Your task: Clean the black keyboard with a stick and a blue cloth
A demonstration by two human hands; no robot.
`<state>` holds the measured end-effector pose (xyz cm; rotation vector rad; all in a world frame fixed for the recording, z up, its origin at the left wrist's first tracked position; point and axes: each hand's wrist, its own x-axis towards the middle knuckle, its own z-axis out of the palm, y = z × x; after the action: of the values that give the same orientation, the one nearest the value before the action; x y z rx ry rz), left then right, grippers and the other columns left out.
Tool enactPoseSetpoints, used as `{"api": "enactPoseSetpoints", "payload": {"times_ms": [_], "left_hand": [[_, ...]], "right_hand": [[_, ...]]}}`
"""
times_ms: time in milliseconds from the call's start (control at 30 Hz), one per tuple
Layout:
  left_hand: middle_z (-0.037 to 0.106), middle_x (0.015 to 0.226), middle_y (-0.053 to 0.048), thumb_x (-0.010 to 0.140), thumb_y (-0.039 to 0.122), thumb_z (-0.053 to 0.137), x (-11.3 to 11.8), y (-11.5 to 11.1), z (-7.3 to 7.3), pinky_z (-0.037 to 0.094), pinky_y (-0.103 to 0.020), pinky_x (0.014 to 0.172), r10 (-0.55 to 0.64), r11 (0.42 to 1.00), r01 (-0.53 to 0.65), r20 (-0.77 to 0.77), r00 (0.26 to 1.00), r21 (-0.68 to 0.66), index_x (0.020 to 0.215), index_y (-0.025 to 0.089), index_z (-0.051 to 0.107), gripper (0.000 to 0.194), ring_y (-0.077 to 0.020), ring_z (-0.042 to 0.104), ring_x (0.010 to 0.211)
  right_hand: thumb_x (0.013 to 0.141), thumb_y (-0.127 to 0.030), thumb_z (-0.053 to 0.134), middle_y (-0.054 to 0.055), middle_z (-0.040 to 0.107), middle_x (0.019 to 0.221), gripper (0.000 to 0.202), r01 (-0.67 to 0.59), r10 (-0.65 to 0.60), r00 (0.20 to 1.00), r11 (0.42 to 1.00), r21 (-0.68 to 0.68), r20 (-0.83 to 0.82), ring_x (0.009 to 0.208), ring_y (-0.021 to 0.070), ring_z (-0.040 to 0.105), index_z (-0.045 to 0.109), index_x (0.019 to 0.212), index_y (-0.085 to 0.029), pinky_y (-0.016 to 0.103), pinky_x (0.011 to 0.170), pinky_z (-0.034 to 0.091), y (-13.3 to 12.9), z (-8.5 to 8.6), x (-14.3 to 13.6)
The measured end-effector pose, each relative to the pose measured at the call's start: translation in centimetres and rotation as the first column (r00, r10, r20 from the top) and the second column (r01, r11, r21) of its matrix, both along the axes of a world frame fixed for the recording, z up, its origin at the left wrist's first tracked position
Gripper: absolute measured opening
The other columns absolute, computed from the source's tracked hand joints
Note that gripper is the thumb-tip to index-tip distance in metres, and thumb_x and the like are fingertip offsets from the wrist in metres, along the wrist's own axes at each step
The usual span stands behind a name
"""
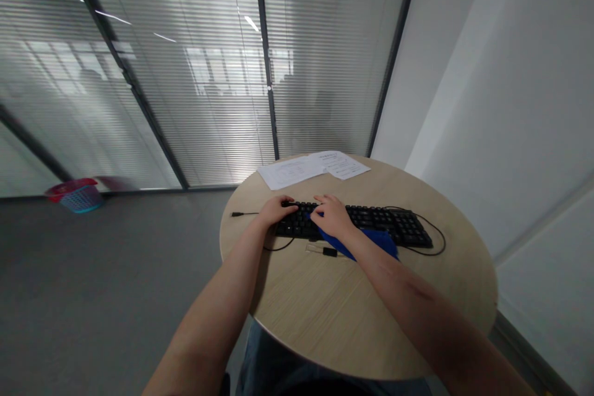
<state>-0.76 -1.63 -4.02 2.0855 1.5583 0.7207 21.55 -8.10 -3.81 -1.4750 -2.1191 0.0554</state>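
Note:
A black keyboard (380,218) lies across the round table. My left hand (277,210) grips its left end, the thumb over the keys and the fingers round the far edge. A blue cloth (378,241) is pinched in my right hand (334,216), which rests over the keys left of the middle. The cloth trails over the keyboard's near edge onto the table, partly under my right forearm. Part of the cloth under the fingers is hidden.
The round wooden table (315,309) has two printed sheets (297,171) at its far side. A cable plug (237,214) lies left of the keyboard. Near its front edge is a small item with a black end (330,252). A red and blue basket (81,197) stands on the floor.

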Motion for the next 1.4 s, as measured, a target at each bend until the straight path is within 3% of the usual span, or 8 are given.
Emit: {"api": "enactPoseSetpoints", "payload": {"times_ms": [233, 467, 733, 833, 967, 1100, 1300, 1400], "left_hand": [[0.076, 0.111, -0.008, 0.077, 0.047, 0.070, -0.3, 0.5, -0.5, 0.052, -0.033, 0.094, -0.030, 0.999, 0.030, 0.023, 0.999, 0.014, 0.112, 0.019, 0.073, 0.045, -0.0261, 0.069, 0.105], [0.075, 0.112, -0.009, 0.077, 0.048, 0.069, -0.4, 0.6, -0.6, 0.051, -0.036, 0.096, -0.039, 0.999, 0.038, 0.032, 0.999, 0.016, 0.113, 0.017, 0.072, 0.048, -0.0272, 0.069, 0.105], [0.076, 0.112, -0.009, 0.076, 0.048, 0.069, -0.3, 0.6, -0.5, 0.052, -0.037, 0.095, -0.031, 0.999, 0.030, 0.042, 0.999, 0.010, 0.112, 0.018, 0.072, 0.047, -0.0280, 0.069, 0.103], [0.076, 0.111, -0.009, 0.076, 0.048, 0.068, -0.4, 0.8, -0.6, 0.052, -0.037, 0.094, -0.030, 1.000, 0.030, 0.038, 0.999, 0.006, 0.113, 0.018, 0.072, 0.048, -0.0279, 0.069, 0.103], [0.076, 0.111, -0.009, 0.075, 0.050, 0.068, -0.5, 0.9, -0.8, 0.052, -0.037, 0.093, -0.034, 0.999, 0.033, 0.028, 0.999, 0.018, 0.112, 0.018, 0.073, 0.049, -0.0283, 0.069, 0.103], [0.076, 0.111, -0.009, 0.075, 0.051, 0.068, -0.6, 1.1, -0.9, 0.051, -0.037, 0.094, -0.036, 0.999, 0.036, 0.028, 0.999, 0.013, 0.113, 0.018, 0.073, 0.050, -0.0282, 0.069, 0.103], [0.076, 0.111, -0.010, 0.075, 0.051, 0.068, -0.6, 1.0, -0.8, 0.052, -0.039, 0.094, -0.028, 0.999, 0.028, 0.026, 0.999, 0.021, 0.112, 0.018, 0.073, 0.050, -0.0293, 0.069, 0.104], [0.076, 0.112, -0.010, 0.075, 0.051, 0.068, -0.5, 1.0, -0.7, 0.052, -0.038, 0.094, -0.031, 0.999, 0.031, 0.031, 0.999, 0.022, 0.112, 0.018, 0.073, 0.050, -0.0291, 0.069, 0.104]], "right_hand": [[0.088, -0.033, 0.059, 0.004, 0.061, 0.141, 0.023, 0.085, -0.088, 0.995, 0.995, 0.061, 0.055, 0.133, 0.0335, 0.046, 0.081, 0.084, -0.026, 0.051, 0.109, 0.035, -1.2, 0.5, -0.4], [0.089, -0.034, 0.057, 0.005, 0.058, 0.144, 0.026, 0.113, -0.113, 0.987, 0.994, 0.008, 0.115, 0.134, 0.0331, 0.044, 0.081, 0.090, -0.025, 0.049, 0.110, 0.035, -1.7, 1.3, 0.2], [0.090, -0.033, 0.056, 0.007, 0.060, 0.143, 0.028, -0.046, 0.053, 0.985, 0.998, -0.045, 0.163, 0.129, 0.0267, 0.050, 0.082, 0.092, -0.022, 0.039, 0.112, 0.035, -1.0, 1.6, 1.3], [0.092, -0.035, 0.054, 0.006, 0.058, 0.145, 0.030, -0.028, 0.038, 0.987, 0.998, -0.064, 0.157, 0.132, 0.0282, 0.048, 0.081, 0.100, -0.025, 0.042, 0.112, 0.035, -1.0, 1.5, 1.2], [0.090, -0.035, 0.056, 0.005, 0.056, 0.147, 0.028, 0.037, -0.021, 0.983, 0.996, -0.083, 0.185, 0.135, 0.0317, 0.044, 0.081, 0.097, -0.026, 0.046, 0.111, 0.035, -1.0, 1.9, 1.4], [0.090, -0.033, 0.056, 0.005, 0.057, 0.146, 0.027, -0.048, 0.065, 0.975, 0.995, -0.084, 0.211, 0.133, 0.0288, 0.046, 0.082, 0.094, -0.025, 0.042, 0.110, 0.037, -0.9, 2.1, 1.7], [0.092, -0.038, 0.053, 0.005, 0.055, 0.147, 0.031, 0.011, 0.011, 0.979, 0.994, -0.108, 0.203, 0.135, 0.0308, 0.044, 0.080, 0.103, -0.029, 0.047, 0.110, 0.035, -0.8, 2.1, 1.8], [0.091, -0.036, 0.055, 0.005, 0.058, 0.144, 0.028, -0.032, 0.058, 0.973, 0.992, -0.119, 0.223, 0.132, 0.0282, 0.047, 0.081, 0.098, -0.028, 0.043, 0.109, 0.037, -0.8, 2.4, 1.9]]}}
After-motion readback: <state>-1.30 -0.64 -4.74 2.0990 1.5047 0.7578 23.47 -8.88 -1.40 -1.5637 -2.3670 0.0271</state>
